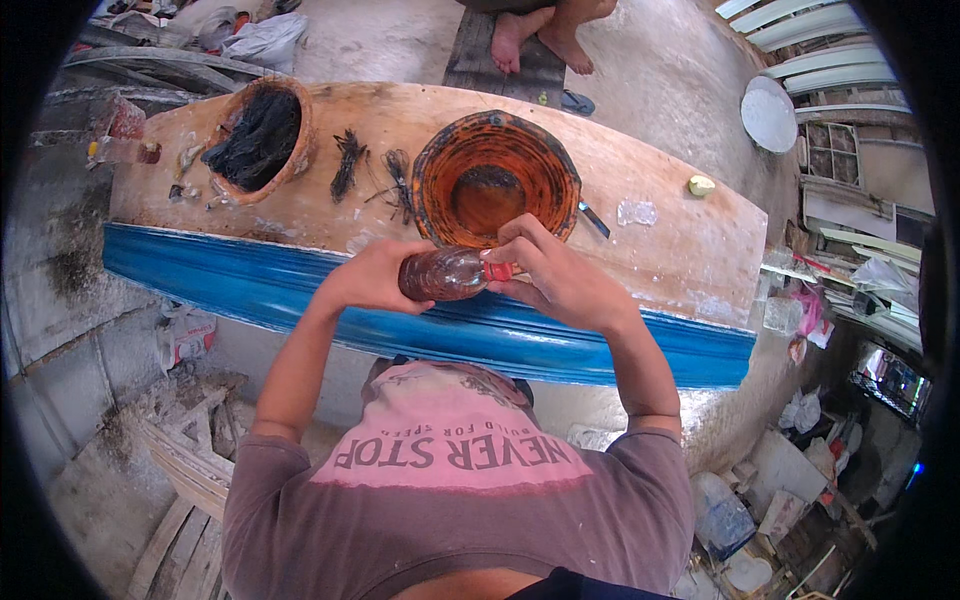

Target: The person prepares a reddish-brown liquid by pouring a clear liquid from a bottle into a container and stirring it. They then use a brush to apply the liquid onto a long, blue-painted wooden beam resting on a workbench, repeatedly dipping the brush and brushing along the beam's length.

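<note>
A clear plastic bottle (443, 275) with dark brown contents lies sideways over the near edge of the table. My left hand (370, 277) is wrapped round its base end. At the other end, the fingers of my right hand (562, 278) close on the red cap (498, 271), which is on the bottle's neck. Just beyond the bottle stands an orange and black basin (437, 170), stained inside, with a little brown liquid at its bottom. A small blade with a dark handle (594, 219) lies against the basin's right side.
The wooden table (665, 260) has a blue near side (560, 345). On it are a clay-coloured bowl (303, 125) of black plastic or fibre, dark strand bundles (347, 165), a clear plastic piece (636, 212) and a yellowish lump (701, 186). Another person's bare feet (508, 45) show beyond.
</note>
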Motion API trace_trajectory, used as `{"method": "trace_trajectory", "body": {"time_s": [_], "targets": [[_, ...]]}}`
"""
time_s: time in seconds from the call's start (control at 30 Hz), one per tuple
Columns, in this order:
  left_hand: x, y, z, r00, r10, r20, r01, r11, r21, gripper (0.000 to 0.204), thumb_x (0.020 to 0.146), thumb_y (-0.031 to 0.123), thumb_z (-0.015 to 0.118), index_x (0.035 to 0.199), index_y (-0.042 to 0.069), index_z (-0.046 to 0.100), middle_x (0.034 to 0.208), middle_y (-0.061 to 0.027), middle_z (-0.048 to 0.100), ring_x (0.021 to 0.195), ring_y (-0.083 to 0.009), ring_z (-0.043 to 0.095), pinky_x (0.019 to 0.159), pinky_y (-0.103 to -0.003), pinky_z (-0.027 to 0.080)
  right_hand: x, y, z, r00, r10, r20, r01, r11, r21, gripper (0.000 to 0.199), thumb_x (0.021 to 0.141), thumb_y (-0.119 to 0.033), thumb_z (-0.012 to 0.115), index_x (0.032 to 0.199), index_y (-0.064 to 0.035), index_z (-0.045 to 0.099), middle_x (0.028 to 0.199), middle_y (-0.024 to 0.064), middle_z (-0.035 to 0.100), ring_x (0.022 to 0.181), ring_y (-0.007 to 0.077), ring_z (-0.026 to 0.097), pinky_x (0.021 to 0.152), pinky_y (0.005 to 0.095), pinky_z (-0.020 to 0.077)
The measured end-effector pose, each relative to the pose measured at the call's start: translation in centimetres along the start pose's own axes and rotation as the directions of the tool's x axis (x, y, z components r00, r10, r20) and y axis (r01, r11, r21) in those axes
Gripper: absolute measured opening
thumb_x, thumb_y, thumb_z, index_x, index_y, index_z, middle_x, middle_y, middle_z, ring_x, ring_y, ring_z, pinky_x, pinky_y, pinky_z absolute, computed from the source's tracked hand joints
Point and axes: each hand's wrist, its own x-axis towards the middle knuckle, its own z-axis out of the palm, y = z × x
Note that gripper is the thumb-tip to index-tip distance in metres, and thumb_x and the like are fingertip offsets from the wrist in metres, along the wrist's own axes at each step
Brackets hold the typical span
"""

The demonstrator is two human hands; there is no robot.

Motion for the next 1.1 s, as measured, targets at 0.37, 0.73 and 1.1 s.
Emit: {"method": "trace_trajectory", "body": {"time_s": [0.37,0.73,1.1], "targets": [[-1.4,-0.3,2.8,0.997,0.077,-0.031,-0.082,0.972,-0.218,0.058,0.060,0.013,0.084,0.114,0.005,0.062,0.099,-0.0109,0.069,0.091,-0.0189,0.067,0.083,-0.033,0.051,0.2,-3.3,-0.4,0.992,-0.126,0.009,0.122,0.975,0.188,0.031,0.076,-0.002,0.073,0.105,-0.0148,0.071,0.110,0.0052,0.058,0.101,0.0246,0.057,0.087,0.0359,0.0479],[-3.9,-2.6,3.7,0.970,0.089,-0.226,-0.149,0.952,-0.268,0.054,0.065,0.009,0.083,0.114,0.006,0.059,0.104,-0.0079,0.064,0.096,-0.0187,0.062,0.084,-0.033,0.051,4.6,-8.9,3.3,0.993,-0.119,-0.007,0.119,0.993,-0.011,0.025,0.077,-0.002,0.070,0.100,-0.0110,0.073,0.110,0.0060,0.064,0.106,0.0270,0.057,0.091,0.0382,0.0479],[-0.9,-15.3,0.6,0.842,-0.014,-0.539,-0.238,0.888,-0.394,0.063,0.071,-0.002,0.077,0.128,0.006,0.052,0.119,-0.0040,0.060,0.110,-0.0142,0.056,0.092,-0.032,0.049,14.9,-1.4,14.2,0.978,-0.135,-0.160,0.099,0.972,-0.214,0.026,0.080,0.002,0.063,0.106,-0.0032,0.067,0.112,0.0146,0.062,0.108,0.0352,0.055,0.093,0.0411,0.0473]]}}
